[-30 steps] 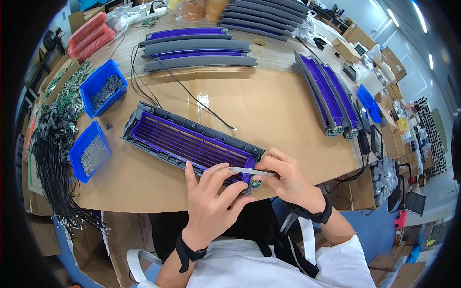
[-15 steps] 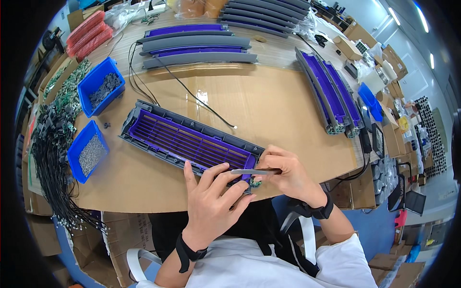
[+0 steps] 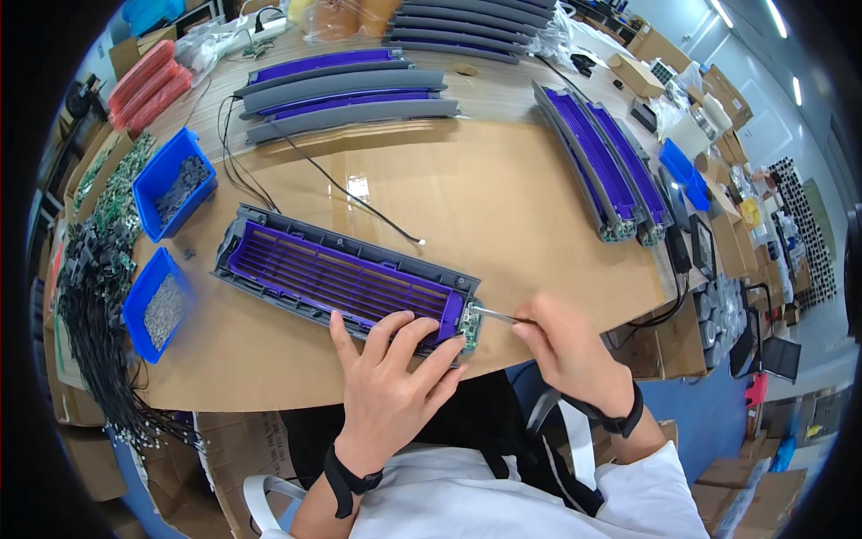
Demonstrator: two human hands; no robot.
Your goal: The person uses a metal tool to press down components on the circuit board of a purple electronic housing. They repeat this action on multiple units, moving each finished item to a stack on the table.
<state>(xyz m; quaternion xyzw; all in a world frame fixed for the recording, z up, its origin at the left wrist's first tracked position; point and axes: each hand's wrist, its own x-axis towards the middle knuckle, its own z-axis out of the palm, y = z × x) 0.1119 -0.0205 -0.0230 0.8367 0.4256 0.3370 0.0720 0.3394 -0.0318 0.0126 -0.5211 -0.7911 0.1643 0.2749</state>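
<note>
Head: metal tool [image 3: 499, 315] in right fingers [image 3: 540, 316], tip at circuit board [image 3: 471, 326].

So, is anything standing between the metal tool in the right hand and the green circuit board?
Nothing visible: the thin metal tool runs from the right hand straight to the circuit board. The left hand rests on the purple panel, fingertips beside the board's near end, clear of the tool.

Tweezers [image 3: 500, 315] now at circuit board [image 3: 470, 327]
</note>
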